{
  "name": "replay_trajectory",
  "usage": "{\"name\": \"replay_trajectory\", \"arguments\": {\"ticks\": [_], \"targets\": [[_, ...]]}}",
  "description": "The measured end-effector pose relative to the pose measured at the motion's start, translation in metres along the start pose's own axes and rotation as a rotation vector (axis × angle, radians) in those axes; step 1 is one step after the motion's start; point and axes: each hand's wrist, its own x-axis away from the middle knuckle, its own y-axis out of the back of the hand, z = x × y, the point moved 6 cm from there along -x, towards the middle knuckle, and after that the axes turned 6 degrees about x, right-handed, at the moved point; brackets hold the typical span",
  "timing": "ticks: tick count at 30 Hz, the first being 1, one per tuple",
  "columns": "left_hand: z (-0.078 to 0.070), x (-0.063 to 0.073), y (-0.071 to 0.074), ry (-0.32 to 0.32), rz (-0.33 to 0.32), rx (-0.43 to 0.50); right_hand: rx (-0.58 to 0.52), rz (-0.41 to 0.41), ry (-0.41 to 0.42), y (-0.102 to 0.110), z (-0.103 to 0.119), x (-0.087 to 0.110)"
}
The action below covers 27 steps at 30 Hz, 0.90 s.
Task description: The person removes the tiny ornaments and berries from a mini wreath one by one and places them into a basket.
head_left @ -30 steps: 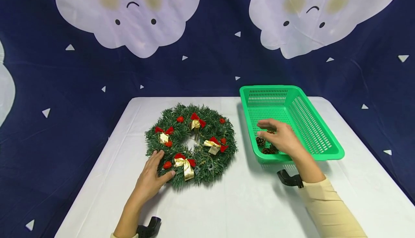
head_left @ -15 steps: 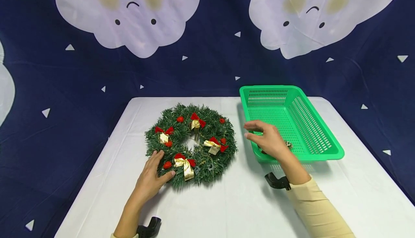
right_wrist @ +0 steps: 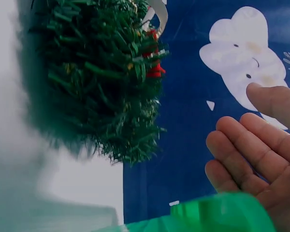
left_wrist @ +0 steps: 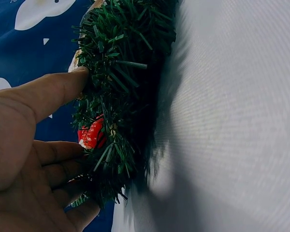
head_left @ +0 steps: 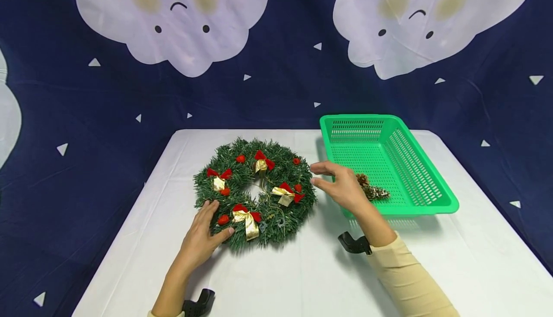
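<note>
A green wreath point(head_left: 276, 223) with red-and-gold bows point(head_left: 247, 221) and red berry-like ornaments point(head_left: 223, 219) lies flat on the white table. My left hand point(head_left: 198, 240) rests on its near-left edge, thumb and fingers spread; in the left wrist view, the thumb and fingertips touch the greenery beside a red ornament point(left_wrist: 92, 133). My right hand point(head_left: 343, 187) hovers over the left rim of the green basket point(head_left: 412, 163), its fingertips near the wreath's right edge. Nothing shows between its loosely bent fingers in the right wrist view. Pine cones point(head_left: 376, 192) lie in the basket, partly hidden by this hand.
White cloth covers the table point(head_left: 298, 283). Behind it hangs a dark blue curtain point(head_left: 276, 101) with printed clouds and small white triangles. The basket's raised rim stands beneath my right forearm. Each wrist wears a black camera mount point(head_left: 354, 243).
My right hand has moved left from above the basket's pine cones towards the wreath, uncovering some cones. The left hand and wreath have stayed in place.
</note>
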Motion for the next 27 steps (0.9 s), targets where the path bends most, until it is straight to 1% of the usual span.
{"name": "replay_trajectory", "arguments": {"ticks": [4,8,16,22,27], "targets": [[0.000,0.000,0.000,-0.001,-0.003,-0.001,0.034,-0.015,0.015,-0.008,0.008,-0.001],[0.000,0.000,0.000,-0.001,-0.001,-0.002,0.054,-0.022,0.006,-0.016,0.015,-0.002],[-0.002,0.000,0.001,0.007,0.006,-0.004,0.078,-0.033,0.030,-0.031,0.022,-0.002],[-0.002,0.000,0.001,0.005,0.002,-0.007,0.096,-0.050,0.030,-0.042,0.017,-0.003],[-0.001,0.000,0.000,0.003,0.002,-0.009,0.155,-0.117,0.037,-0.050,0.010,-0.002]]}}
